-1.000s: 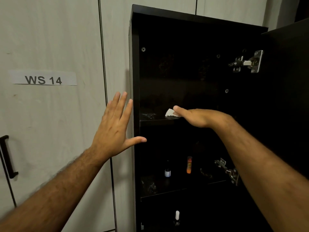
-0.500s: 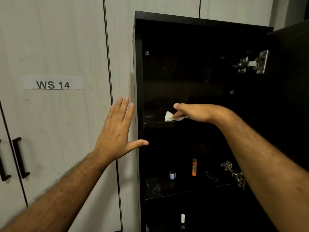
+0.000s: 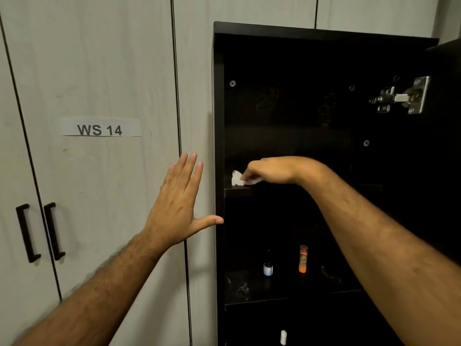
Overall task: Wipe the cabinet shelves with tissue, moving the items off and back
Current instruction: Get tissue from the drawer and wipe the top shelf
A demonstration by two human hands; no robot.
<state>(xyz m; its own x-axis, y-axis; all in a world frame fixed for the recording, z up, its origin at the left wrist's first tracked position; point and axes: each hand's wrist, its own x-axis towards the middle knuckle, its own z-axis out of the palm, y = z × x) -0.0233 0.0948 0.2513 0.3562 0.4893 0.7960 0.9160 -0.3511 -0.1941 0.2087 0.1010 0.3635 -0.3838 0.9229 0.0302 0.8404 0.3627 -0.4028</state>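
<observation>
So compared to half a second back, the right hand [image 3: 270, 170] has slid further left along the upper shelf [image 3: 238, 191], and the tissue [image 3: 237, 178] is now close to the left inner wall of the black cabinet [image 3: 218, 121] instead of sitting more toward the middle. A second ago it was even further right. The left hand [image 3: 178, 203] hasn't really changed, still flat and spread out.

Grip-wise: the right hand's fingers are curled down over the white tissue, pinching it against the shelf surface, with a crumpled bit poking out to the left of the fingertips. The left hand is fully released, fingers straight and together, thumb stuck out sideways with its tip right at the cabinet's front left edge. Can't tell if the palm actually touches the pale wardrobe door [image 3: 99, 71] behind it.

One shelf down there's a small dark bottle [image 3: 268, 267] and an orange tube [image 3: 303, 258] standing near each other. The wardrobe door has a "WS 14" label [image 3: 99, 129].
</observation>
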